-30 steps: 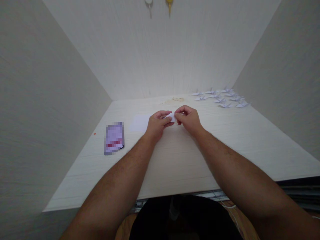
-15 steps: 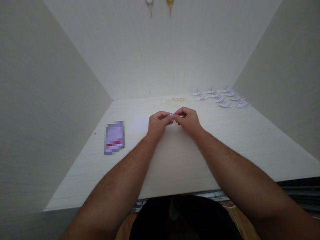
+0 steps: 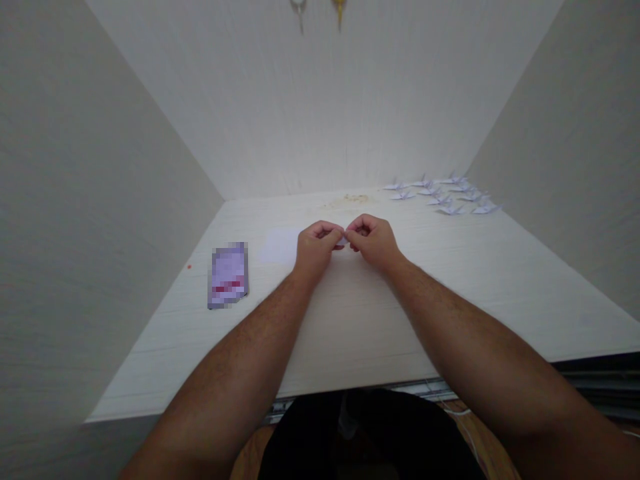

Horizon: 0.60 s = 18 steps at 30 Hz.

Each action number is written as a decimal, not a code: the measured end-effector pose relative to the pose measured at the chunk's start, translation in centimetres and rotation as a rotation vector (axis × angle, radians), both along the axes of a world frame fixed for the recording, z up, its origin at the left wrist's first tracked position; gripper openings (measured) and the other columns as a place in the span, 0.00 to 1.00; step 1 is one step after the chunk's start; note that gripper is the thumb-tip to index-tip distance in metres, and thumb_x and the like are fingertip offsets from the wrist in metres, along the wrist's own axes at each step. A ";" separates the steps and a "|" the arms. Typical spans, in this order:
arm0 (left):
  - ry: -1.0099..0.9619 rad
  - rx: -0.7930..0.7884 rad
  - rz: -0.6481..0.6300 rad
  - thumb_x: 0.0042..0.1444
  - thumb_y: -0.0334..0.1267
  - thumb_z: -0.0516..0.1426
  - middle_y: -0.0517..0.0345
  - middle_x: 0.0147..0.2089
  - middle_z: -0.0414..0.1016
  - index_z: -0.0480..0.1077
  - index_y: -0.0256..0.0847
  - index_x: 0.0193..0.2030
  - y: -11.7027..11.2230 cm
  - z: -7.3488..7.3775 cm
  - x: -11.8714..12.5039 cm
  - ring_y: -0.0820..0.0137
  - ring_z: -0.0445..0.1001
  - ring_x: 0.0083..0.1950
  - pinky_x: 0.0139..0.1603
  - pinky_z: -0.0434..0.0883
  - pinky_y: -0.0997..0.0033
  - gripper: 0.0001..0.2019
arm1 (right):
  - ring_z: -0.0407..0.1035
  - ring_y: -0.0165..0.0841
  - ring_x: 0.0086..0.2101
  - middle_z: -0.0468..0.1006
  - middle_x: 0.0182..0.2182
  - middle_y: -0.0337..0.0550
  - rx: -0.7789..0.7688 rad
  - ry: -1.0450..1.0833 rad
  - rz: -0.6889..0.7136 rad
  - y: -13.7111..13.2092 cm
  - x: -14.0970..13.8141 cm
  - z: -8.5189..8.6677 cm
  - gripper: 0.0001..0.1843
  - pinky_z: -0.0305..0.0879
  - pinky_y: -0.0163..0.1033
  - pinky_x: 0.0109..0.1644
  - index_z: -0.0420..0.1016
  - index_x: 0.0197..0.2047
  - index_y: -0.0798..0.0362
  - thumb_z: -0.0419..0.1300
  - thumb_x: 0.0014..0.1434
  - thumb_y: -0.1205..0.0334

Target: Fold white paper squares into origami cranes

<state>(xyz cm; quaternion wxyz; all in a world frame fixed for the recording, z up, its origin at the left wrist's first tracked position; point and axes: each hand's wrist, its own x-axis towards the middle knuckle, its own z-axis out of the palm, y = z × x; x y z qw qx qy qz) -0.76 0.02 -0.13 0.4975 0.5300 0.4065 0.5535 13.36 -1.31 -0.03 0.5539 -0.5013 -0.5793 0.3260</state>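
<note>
Bare left hand (image 3: 315,248) and bare right hand (image 3: 375,241) meet at the fingertips, pinching a small folded piece of white paper between them, above the middle of a pale, wood-grained table (image 3: 360,327). A cluster of white folded-paper birds (image 3: 451,211) stands at the far right, well apart from the hands. A flat, thin white sheet (image 3: 277,245) lies just beside the left hand, which hides its right end. Further left rests a purple rectangular item (image 3: 228,270) (pixelated, so unreadable). Fingers cover most of the folded piece (image 3: 343,241). Smallest is an orange-red speck (image 3: 189,267) near the table's left edge.
</note>
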 end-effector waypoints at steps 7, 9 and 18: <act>0.042 -0.007 -0.042 0.48 0.41 0.66 0.57 0.32 0.78 0.77 0.38 0.32 0.3 -0.1 -0.2 0.71 0.76 0.32 0.30 0.77 0.71 0.09 | 0.65 0.27 0.17 0.71 0.14 0.34 -0.095 0.078 -0.002 -0.1 -0.1 0.6 0.05 0.58 0.32 0.22 0.70 0.26 0.52 0.64 0.49 0.65; 0.047 -0.037 -0.091 0.46 0.41 0.67 0.56 0.31 0.79 0.78 0.37 0.36 0.3 -0.1 -0.3 0.69 0.78 0.32 0.29 0.77 0.71 0.12 | 0.64 0.26 0.16 0.71 0.13 0.34 -0.123 0.114 -0.027 0.0 0.0 0.8 0.05 0.56 0.31 0.20 0.70 0.25 0.52 0.63 0.48 0.66; 0.106 -0.055 -0.069 0.45 0.36 0.67 0.57 0.25 0.79 0.78 0.34 0.46 -0.1 0.4 -0.4 0.68 0.80 0.29 0.32 0.76 0.70 0.19 | 0.65 0.26 0.15 0.72 0.14 0.34 -0.144 0.251 0.026 0.0 0.1 0.9 0.07 0.57 0.30 0.19 0.71 0.27 0.53 0.65 0.50 0.62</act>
